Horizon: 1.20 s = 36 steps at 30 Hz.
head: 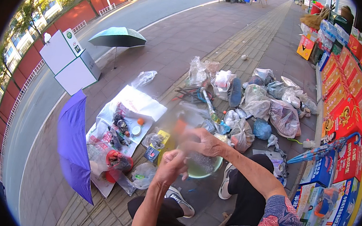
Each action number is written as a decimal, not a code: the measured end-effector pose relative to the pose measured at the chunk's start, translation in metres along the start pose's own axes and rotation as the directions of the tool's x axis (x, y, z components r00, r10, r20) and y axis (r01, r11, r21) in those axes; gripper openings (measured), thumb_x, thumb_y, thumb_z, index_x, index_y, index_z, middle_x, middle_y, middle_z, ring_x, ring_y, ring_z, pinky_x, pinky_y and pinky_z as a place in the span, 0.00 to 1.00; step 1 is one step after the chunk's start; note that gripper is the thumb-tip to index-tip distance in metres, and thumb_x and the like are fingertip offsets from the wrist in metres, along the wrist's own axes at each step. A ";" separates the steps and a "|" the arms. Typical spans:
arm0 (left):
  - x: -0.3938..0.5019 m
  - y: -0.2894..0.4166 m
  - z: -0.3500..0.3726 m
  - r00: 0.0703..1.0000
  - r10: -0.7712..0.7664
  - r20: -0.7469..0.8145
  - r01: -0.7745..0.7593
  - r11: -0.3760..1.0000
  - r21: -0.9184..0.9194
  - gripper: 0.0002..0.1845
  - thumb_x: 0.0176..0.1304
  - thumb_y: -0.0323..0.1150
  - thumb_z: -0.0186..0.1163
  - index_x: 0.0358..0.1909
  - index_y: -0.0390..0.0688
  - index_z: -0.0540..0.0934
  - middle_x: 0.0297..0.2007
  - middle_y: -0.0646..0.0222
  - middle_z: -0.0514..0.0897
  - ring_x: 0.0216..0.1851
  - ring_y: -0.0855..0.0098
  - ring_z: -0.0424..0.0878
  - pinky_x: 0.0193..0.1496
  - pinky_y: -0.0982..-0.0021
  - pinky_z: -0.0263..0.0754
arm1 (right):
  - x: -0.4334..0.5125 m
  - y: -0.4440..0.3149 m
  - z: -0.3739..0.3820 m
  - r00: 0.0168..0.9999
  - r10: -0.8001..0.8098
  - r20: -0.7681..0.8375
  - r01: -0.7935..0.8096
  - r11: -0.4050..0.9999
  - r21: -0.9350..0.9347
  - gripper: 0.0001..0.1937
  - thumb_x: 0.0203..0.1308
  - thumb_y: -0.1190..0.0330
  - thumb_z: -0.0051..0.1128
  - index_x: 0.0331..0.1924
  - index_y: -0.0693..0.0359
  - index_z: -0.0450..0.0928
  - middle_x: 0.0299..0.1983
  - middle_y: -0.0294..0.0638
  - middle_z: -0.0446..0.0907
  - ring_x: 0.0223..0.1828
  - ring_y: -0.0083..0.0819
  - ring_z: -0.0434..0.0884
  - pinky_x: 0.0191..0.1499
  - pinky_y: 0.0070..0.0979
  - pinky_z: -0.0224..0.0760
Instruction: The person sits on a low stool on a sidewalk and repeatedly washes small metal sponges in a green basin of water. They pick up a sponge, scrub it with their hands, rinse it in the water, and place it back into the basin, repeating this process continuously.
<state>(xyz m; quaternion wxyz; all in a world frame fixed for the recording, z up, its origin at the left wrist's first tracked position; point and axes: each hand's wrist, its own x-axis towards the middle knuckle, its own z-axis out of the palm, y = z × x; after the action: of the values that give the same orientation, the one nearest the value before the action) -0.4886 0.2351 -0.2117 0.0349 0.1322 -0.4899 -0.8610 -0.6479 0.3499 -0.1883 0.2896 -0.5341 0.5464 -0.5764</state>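
Both hands are raised in front of me over a pale green basin (216, 168), close together. My left hand (173, 165) is curled, its thumb side towards my right hand (202, 142), whose fingers bend inward just above it. A hazy blur covers the fingertips, so whether either hand grips something is hidden. Just beyond them shows a blurred orange patch (180, 126) that I cannot identify. The basin stands between my shoes and appears to hold a clear, crinkled material. Beside it on the left lie a yellow box (163, 138) and a dark blue box (151, 154).
Left lies a white sheet (127, 97) with a red container (111, 175) and small tools. A purple umbrella (73, 148) and a green umbrella (118, 36) stand open. Ahead are filled plastic bags (284, 117) and a blue slipper (235, 92). Stacked cartons (342, 117) line the right.
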 end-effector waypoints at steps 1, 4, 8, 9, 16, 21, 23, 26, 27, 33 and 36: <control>-0.002 0.001 -0.004 0.993 -0.081 0.086 0.091 0.989 -0.119 0.14 0.69 0.38 0.57 0.25 0.43 0.72 0.17 0.78 0.65 0.13 0.83 0.60 0.14 0.73 0.66 | -0.001 -0.004 -0.006 0.988 0.116 0.106 -0.126 0.988 0.087 0.15 0.63 0.61 0.59 0.45 0.65 0.77 0.38 0.40 0.81 0.43 0.24 0.76 0.49 0.24 0.69; -0.005 0.001 -0.008 0.968 -0.179 0.176 0.213 0.957 -0.199 0.15 0.68 0.39 0.58 0.25 0.44 0.70 0.15 0.79 0.61 0.12 0.82 0.57 0.13 0.72 0.66 | -0.001 -0.011 -0.012 0.960 0.022 0.278 -0.029 0.999 0.020 0.16 0.63 0.60 0.59 0.45 0.66 0.77 0.38 0.40 0.81 0.43 0.25 0.77 0.49 0.23 0.69; -0.002 -0.001 -0.005 0.998 0.066 -0.017 -0.063 0.988 0.141 0.15 0.70 0.39 0.57 0.29 0.39 0.74 0.18 0.75 0.68 0.14 0.78 0.66 0.17 0.71 0.71 | -0.005 -0.006 0.002 0.984 0.160 0.075 -0.156 0.986 -0.050 0.14 0.64 0.63 0.57 0.43 0.67 0.77 0.37 0.40 0.80 0.40 0.27 0.77 0.46 0.25 0.69; -0.002 -0.003 -0.003 0.989 0.135 -0.057 -0.122 0.973 0.198 0.15 0.70 0.39 0.56 0.30 0.38 0.74 0.18 0.74 0.69 0.14 0.79 0.67 0.18 0.71 0.72 | -0.008 -0.002 0.012 0.990 0.134 -0.047 -0.136 0.990 -0.045 0.12 0.64 0.66 0.56 0.42 0.68 0.75 0.35 0.42 0.79 0.38 0.28 0.76 0.44 0.26 0.69; 0.004 -0.007 0.005 0.934 0.334 -0.126 -0.228 0.831 0.507 0.15 0.72 0.36 0.54 0.30 0.35 0.76 0.19 0.73 0.72 0.15 0.82 0.67 0.20 0.72 0.73 | -0.010 0.016 0.024 0.970 0.048 -0.239 -0.078 0.990 -0.114 0.12 0.65 0.65 0.54 0.41 0.67 0.73 0.33 0.43 0.76 0.37 0.28 0.75 0.43 0.28 0.69; -0.003 0.002 -0.004 0.987 -0.111 0.119 0.101 0.990 0.094 0.15 0.69 0.40 0.58 0.28 0.39 0.75 0.14 0.80 0.61 0.13 0.82 0.61 0.16 0.73 0.69 | -0.005 0.007 -0.007 0.977 0.105 0.185 -0.083 0.989 -0.120 0.14 0.62 0.63 0.57 0.44 0.66 0.76 0.38 0.43 0.79 0.41 0.29 0.77 0.48 0.28 0.69; -0.004 0.003 -0.007 0.963 -0.186 0.193 0.191 0.982 -0.006 0.15 0.69 0.40 0.57 0.27 0.40 0.74 0.15 0.81 0.60 0.13 0.82 0.60 0.16 0.72 0.69 | -0.006 0.003 -0.010 0.956 0.058 0.286 -0.044 0.998 -0.054 0.16 0.63 0.61 0.57 0.45 0.66 0.75 0.39 0.40 0.80 0.43 0.27 0.77 0.49 0.26 0.69; -0.005 0.001 -0.010 0.979 -0.139 0.151 0.142 0.990 -0.012 0.16 0.69 0.39 0.57 0.26 0.40 0.73 0.16 0.80 0.63 0.13 0.81 0.62 0.16 0.72 0.69 | -0.009 0.001 0.002 0.986 0.060 0.159 -0.051 0.997 -0.060 0.14 0.64 0.63 0.56 0.44 0.67 0.75 0.36 0.39 0.79 0.40 0.27 0.76 0.46 0.25 0.69; -0.003 -0.001 -0.011 0.998 -0.050 0.049 0.047 0.997 0.059 0.15 0.69 0.39 0.57 0.27 0.40 0.73 0.16 0.79 0.64 0.14 0.81 0.62 0.17 0.72 0.70 | -0.010 0.002 0.009 0.996 0.076 0.044 -0.073 0.996 -0.053 0.13 0.65 0.64 0.55 0.43 0.67 0.75 0.35 0.39 0.78 0.39 0.27 0.75 0.45 0.26 0.69; 0.004 -0.015 -0.005 0.899 0.395 -0.189 -0.305 0.875 0.375 0.13 0.70 0.36 0.56 0.32 0.36 0.77 0.20 0.76 0.71 0.17 0.83 0.68 0.20 0.74 0.72 | -0.013 0.019 0.047 0.920 0.073 -0.386 -0.094 0.995 -0.035 0.08 0.65 0.70 0.54 0.38 0.67 0.71 0.29 0.44 0.73 0.33 0.27 0.72 0.39 0.29 0.67; 0.008 -0.022 0.005 0.820 0.525 -0.229 -0.316 0.748 0.583 0.13 0.70 0.36 0.56 0.33 0.35 0.77 0.20 0.76 0.71 0.18 0.83 0.68 0.20 0.75 0.72 | -0.007 0.023 0.046 0.909 0.029 -0.416 -0.056 0.997 -0.054 0.08 0.65 0.69 0.54 0.38 0.67 0.71 0.29 0.43 0.74 0.33 0.27 0.72 0.39 0.29 0.68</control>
<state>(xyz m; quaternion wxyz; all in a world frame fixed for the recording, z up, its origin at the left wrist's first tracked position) -0.4963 0.2494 -0.2300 0.2888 0.1839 -0.7043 -0.6219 -0.6092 0.3365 -0.2203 0.1619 -0.3965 0.6254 -0.6523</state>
